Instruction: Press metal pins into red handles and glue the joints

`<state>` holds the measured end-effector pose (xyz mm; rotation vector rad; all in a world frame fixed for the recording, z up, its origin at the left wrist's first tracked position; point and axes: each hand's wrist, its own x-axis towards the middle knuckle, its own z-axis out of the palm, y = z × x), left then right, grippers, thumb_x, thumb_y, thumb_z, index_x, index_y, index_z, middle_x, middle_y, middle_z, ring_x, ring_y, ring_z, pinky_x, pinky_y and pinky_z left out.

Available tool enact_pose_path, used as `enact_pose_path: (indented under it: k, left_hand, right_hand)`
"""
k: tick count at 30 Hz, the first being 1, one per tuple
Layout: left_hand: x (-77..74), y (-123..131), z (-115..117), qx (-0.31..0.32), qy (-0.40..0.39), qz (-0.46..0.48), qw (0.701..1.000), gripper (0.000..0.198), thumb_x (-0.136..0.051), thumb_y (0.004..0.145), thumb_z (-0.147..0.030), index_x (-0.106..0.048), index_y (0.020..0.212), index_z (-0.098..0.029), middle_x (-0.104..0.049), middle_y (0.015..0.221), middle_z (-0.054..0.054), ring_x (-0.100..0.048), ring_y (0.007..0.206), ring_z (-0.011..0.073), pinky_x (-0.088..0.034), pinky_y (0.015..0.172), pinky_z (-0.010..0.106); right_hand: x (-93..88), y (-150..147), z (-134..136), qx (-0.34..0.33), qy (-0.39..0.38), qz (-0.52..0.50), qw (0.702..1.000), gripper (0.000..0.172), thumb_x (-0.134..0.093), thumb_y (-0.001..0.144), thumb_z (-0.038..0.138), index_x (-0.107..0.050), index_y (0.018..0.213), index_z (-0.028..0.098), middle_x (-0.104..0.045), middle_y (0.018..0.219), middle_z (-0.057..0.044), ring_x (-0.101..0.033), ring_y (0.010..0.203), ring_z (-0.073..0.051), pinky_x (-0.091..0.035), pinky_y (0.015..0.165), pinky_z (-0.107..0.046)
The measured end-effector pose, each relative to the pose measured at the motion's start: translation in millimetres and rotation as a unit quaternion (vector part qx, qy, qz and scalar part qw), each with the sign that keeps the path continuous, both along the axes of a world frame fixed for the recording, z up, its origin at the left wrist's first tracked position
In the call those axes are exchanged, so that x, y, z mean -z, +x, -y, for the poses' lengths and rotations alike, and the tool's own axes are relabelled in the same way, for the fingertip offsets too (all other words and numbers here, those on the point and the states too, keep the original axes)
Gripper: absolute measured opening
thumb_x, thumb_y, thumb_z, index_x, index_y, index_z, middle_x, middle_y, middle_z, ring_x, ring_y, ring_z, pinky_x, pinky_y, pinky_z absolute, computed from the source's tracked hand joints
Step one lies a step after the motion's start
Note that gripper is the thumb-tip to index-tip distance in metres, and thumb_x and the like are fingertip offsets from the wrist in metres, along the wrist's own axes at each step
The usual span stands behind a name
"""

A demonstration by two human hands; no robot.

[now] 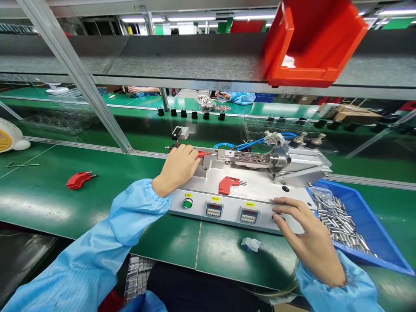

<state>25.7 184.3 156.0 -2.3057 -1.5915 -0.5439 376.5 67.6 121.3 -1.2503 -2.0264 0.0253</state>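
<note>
The left hand (179,167) was curled against a metal press (250,184), its fingertips touching a small red part (203,154) on it. The right hand (308,236) lay open on the press's front edge, just beside a blue tray (367,225) of metal tubes (338,221) on the green worktop (97,203).

Factory assembly line. Contents: green tabletop (48,208) on aluminium framing (74,73); pneumatic press fixture (276,162) with digital counters (230,210); red parts bin (312,47); blue tray (367,225) of metal tubes (338,221); blue smock sleeves (130,216); second line (139,102) beyond, with co-worker's sleeve (242,99).
</note>
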Motion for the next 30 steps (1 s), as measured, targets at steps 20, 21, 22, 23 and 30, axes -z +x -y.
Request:
enact_pose_path:
  k: [20, 21, 22, 23, 30]
  left_hand:
    - [81.1, -36.3, 98.0, 0.147, -0.096, 0.060, 0.983, 0.020, -0.045, 0.110, -0.022, -0.064, 0.116, -0.025, -0.079, 0.096, 0.004, -0.076, 0.079, 0.0217, -0.056, 0.068, 0.030]
    - [81.2, -33.9, 98.9, 0.141, -0.091, 0.073, 0.983, 0.020, -0.046, 0.109, -0.022, -0.064, 0.116, -0.025, -0.078, 0.092, 0.003, -0.076, 0.077, 0.0212, -0.056, 0.067, 0.029]
    - [82.5, -31.0, 100.1, 0.133, -0.085, 0.088, 0.984, 0.020, -0.046, 0.109, -0.022, -0.064, 0.117, -0.025, -0.077, 0.089, 0.002, -0.075, 0.075, 0.0206, -0.055, 0.067, 0.029]
    - [84.5, -27.8, 101.3, 0.122, -0.078, 0.103, 0.984, 0.020, -0.046, 0.109, -0.022, -0.064, 0.117, -0.025, -0.076, 0.086, 0.001, -0.075, 0.074, 0.0202, -0.055, 0.068, 0.029]
    - [88.5, -22.5, 103.1, 0.078, -0.096, 0.170, 0.978, 0.018, -0.049, 0.105, -0.021, -0.065, 0.111, -0.025, -0.068, 0.075, -0.003, -0.068, 0.066, 0.0177, -0.050, 0.062, 0.027]
  right_hand:
    - [43.6, 20.7, 11.8, 0.127, -0.097, -0.128, 0.979, 0.041, -0.065, 0.101, 0.065, -0.067, 0.096, 0.024, -0.073, 0.085, -0.006, -0.072, 0.074, -0.024, -0.064, 0.074, -0.039]
    - [43.9, 21.6, 11.2, 0.130, -0.095, -0.132, 0.978, 0.041, -0.067, 0.099, 0.066, -0.068, 0.096, 0.025, -0.073, 0.085, -0.006, -0.072, 0.073, -0.024, -0.064, 0.073, -0.039]
    - [44.5, 22.0, 10.4, 0.131, -0.095, -0.138, 0.977, 0.041, -0.068, 0.098, 0.066, -0.068, 0.097, 0.025, -0.073, 0.085, -0.006, -0.072, 0.072, -0.024, -0.064, 0.072, -0.039]
    - [45.2, 22.3, 9.4, 0.131, -0.098, -0.145, 0.976, 0.041, -0.070, 0.097, 0.067, -0.068, 0.097, 0.026, -0.073, 0.084, -0.005, -0.071, 0.070, -0.024, -0.064, 0.071, -0.039]
    - [47.4, 23.3, 2.7, 0.137, -0.112, -0.154, 0.972, 0.038, -0.073, 0.093, 0.065, -0.071, 0.095, 0.027, -0.069, 0.073, -0.002, -0.067, 0.063, -0.024, -0.063, 0.068, -0.039]
